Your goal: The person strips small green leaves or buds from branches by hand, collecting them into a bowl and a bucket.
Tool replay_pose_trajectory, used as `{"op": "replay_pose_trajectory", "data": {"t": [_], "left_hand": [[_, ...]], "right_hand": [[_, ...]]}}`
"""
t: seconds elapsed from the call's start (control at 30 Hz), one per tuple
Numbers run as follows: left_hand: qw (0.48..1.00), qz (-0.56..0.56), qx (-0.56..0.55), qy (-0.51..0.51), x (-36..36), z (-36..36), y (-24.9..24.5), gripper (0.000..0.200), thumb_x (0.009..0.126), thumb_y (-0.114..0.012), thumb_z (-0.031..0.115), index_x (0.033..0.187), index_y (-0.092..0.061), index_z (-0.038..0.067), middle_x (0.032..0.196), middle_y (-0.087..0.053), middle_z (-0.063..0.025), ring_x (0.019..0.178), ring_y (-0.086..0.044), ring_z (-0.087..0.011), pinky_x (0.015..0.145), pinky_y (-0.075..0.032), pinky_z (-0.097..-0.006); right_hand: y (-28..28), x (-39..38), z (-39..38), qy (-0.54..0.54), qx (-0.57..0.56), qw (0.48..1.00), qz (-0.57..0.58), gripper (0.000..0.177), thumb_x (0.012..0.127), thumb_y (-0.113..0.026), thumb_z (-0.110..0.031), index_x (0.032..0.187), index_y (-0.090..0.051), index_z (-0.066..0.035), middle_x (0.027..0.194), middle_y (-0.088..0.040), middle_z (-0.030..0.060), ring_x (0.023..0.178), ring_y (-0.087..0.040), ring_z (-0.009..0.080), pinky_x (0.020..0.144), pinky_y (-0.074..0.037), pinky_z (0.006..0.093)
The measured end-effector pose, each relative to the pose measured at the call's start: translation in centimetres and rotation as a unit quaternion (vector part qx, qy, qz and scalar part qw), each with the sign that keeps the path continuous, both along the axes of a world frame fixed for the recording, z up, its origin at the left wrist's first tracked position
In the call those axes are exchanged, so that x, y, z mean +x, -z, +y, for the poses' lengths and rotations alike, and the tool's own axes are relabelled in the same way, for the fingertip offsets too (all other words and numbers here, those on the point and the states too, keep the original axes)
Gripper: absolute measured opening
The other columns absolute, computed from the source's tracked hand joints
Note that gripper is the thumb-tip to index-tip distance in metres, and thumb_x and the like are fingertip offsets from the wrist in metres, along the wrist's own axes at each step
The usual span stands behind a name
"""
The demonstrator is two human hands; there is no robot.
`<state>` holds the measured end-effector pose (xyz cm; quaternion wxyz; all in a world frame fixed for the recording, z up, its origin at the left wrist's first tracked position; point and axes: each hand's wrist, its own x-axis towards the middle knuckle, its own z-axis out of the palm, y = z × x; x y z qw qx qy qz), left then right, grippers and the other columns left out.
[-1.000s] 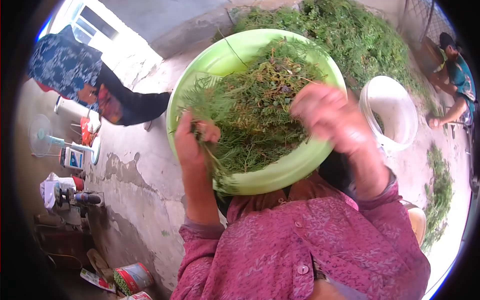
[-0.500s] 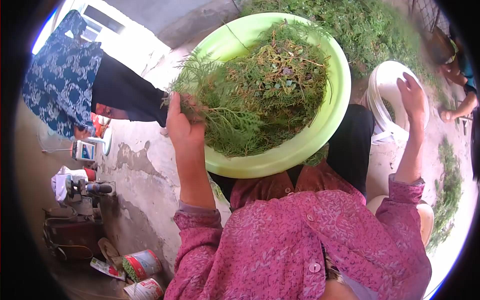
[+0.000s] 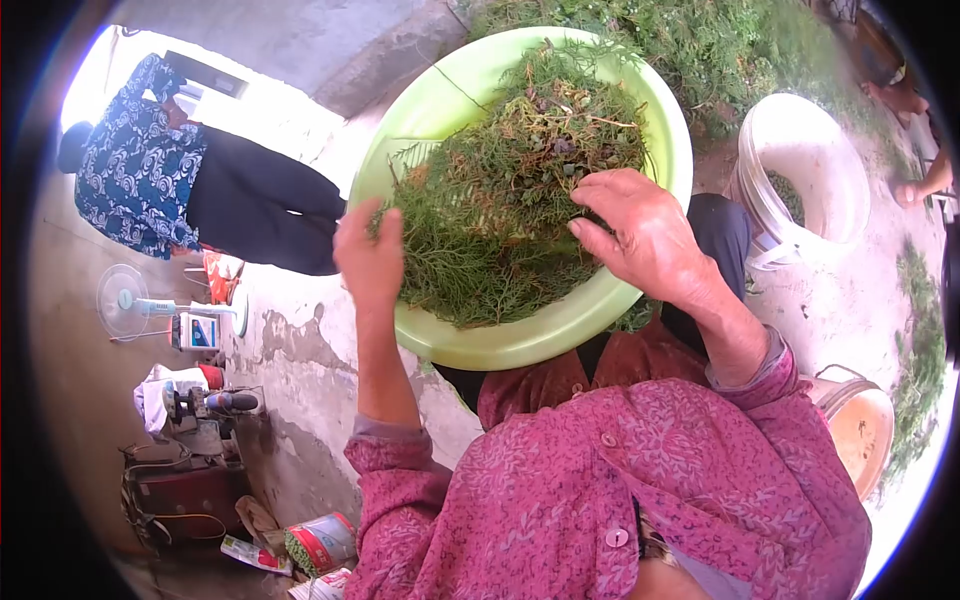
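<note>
green basin [image 3: 520, 345] sits on the lap heaped with green sprigs [image 3: 500, 190], left hand [image 3: 370, 255] at its rim clenched around a tuft, right hand [image 3: 645, 235] splayed loose on top, seemingly steadying the pile.

The right hand [image 3: 650, 240] came back from the white bucket [image 3: 800, 130], where it had been raised half a second before, and lay with fingers spread on the greens [image 3: 500, 200] in the green basin [image 3: 520, 345]. By the left hand [image 3: 368, 262], the sprigs that had stuck out past the rim lay inside.
</note>
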<state>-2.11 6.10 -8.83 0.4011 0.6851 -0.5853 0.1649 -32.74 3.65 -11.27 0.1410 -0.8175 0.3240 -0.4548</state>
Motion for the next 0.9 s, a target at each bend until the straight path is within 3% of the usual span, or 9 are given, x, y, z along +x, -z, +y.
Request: {"op": "replay_pose_trajectory", "data": {"t": [0.07, 0.13, 0.27, 0.33, 0.53, 0.9], "left_hand": [[0.971, 0.022, 0.183, 0.152, -3.1, -1.5, -0.3, 0.019, 0.076, -0.061, 0.011, 0.093, -0.063, 0.003, 0.092, -0.062, -0.0134, 0.08, -0.058, -0.0297, 0.078, -0.045, -0.0361], [0.924, -0.049, 0.286, 0.248, -3.8, -4.3, 1.5, 0.019, 0.076, -0.062, 0.011, 0.095, -0.064, 0.006, 0.094, -0.061, -0.0127, 0.085, -0.06, -0.0255, 0.074, -0.048, -0.033], [0.915, -0.104, 0.32, 0.221, -3.3, -9.1, 5.5, 0.02, 0.073, -0.062, 0.008, 0.093, -0.064, 0.007, 0.088, -0.06, -0.014, 0.08, -0.059, -0.0287, 0.072, -0.048, -0.0342], [0.908, -0.099, 0.359, 0.189, -3.4, -10.2, 6.0, 0.018, 0.073, -0.062, 0.013, 0.09, -0.065, 0.01, 0.088, -0.059, -0.0156, 0.088, -0.057, -0.0335, 0.075, -0.046, -0.043], [0.881, -0.195, 0.401, 0.157, -3.9, -10.1, 5.6, 0.024, 0.072, -0.063, 0.015, 0.096, -0.063, 0.012, 0.091, -0.06, -0.0149, 0.089, -0.057, -0.034, 0.076, -0.046, -0.0434], [0.87, -0.166, 0.45, 0.116, -4.7, -9.6, 4.8, 0.023, 0.071, -0.06, 0.01, 0.093, -0.06, 0.004, 0.09, -0.062, -0.0213, 0.089, -0.059, -0.0348, 0.077, -0.046, -0.0446]], "right_hand": [[0.1, 0.0, 0.1, 0.009, 0.016, 1.0, 0.0, 0.023, 0.074, -0.063, -0.017, 0.089, -0.059, 0.0, 0.088, -0.059, 0.0167, 0.085, -0.056, 0.0331, 0.074, -0.047, 0.0399], [0.3, 0.0, 0.0, 0.015, 0.013, 1.0, 0.003, 0.02, 0.074, -0.063, -0.018, 0.085, -0.058, -0.001, 0.083, -0.058, 0.014, 0.081, -0.056, 0.0324, 0.071, -0.046, 0.0409], [0.4, 0.0, 0.2, 0.03, 0.014, 0.999, 0.041, 0.02, 0.075, -0.062, -0.018, 0.085, -0.058, -0.002, 0.08, -0.058, 0.0131, 0.079, -0.056, 0.0322, 0.07, -0.046, 0.0409], [0.4, -0.1, 0.2, 0.031, 0.017, 0.999, 0.031, 0.019, 0.075, -0.062, -0.019, 0.084, -0.058, -0.003, 0.077, -0.057, 0.0124, 0.078, -0.056, 0.0319, 0.069, -0.046, 0.041], [0.7, 0.1, 0.0, 0.043, 0.009, 0.999, 0.027, 0.019, 0.075, -0.062, -0.019, 0.083, -0.058, -0.003, 0.076, -0.056, 0.0123, 0.077, -0.056, 0.0316, 0.069, -0.046, 0.0409], [0.4, 0.1, 0.1, 0.039, 0.025, 0.998, 0.032, 0.018, 0.074, -0.062, -0.018, 0.081, -0.057, -0.002, 0.078, -0.058, 0.0127, 0.076, -0.057, 0.0318, 0.067, -0.046, 0.0409]]}}
